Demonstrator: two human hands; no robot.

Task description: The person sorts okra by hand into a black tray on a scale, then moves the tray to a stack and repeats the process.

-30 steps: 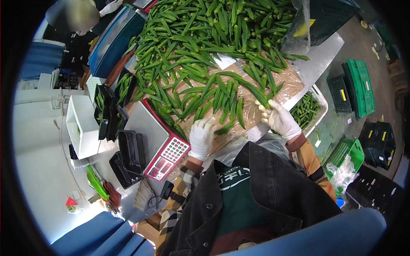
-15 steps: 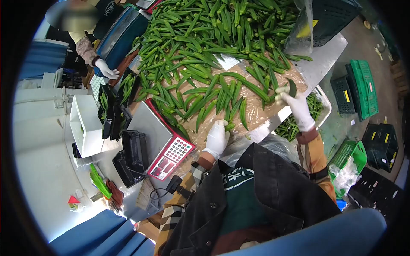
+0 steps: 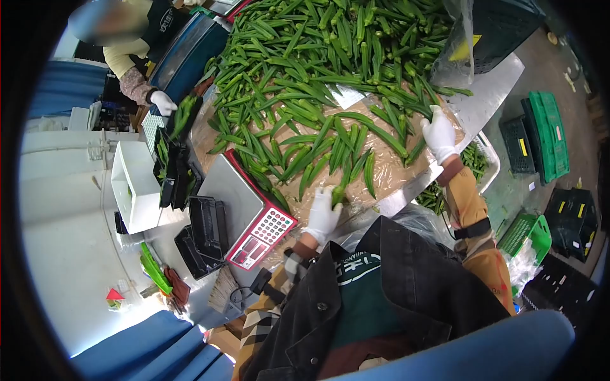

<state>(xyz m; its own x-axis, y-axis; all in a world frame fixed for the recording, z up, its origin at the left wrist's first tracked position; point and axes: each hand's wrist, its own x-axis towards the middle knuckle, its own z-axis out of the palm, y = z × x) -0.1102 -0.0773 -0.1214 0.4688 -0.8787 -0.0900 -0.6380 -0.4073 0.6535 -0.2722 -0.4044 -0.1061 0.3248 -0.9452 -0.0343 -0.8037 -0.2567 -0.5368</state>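
White gloves cover both of my hands. My left hand (image 3: 324, 214), near the front edge of the table, has its fingers around a green okra pod (image 3: 338, 194). At the right side of the table, my right hand (image 3: 439, 134) has its fingers raised and apart, with no pod visible in it. A large heap of okra (image 3: 330, 51) covers the back of the brown, plastic-covered table top (image 3: 387, 181). Loose pods lie between my hands. A red-edged scale (image 3: 262, 233) stands left of my left hand.
Below my right arm is a white basket (image 3: 490, 163) of okra. Black trays (image 3: 208, 228) and a white box (image 3: 132, 190) stand left of the scale. A dark crate (image 3: 508, 38) is at the back right. Another person's gloved hand (image 3: 163, 103) holds a tray with okra.
My right hand has let go of a pod and moved slightly up, its fingers now apart. My left hand still holds a pod. The other person's tray has been lifted and tilted.
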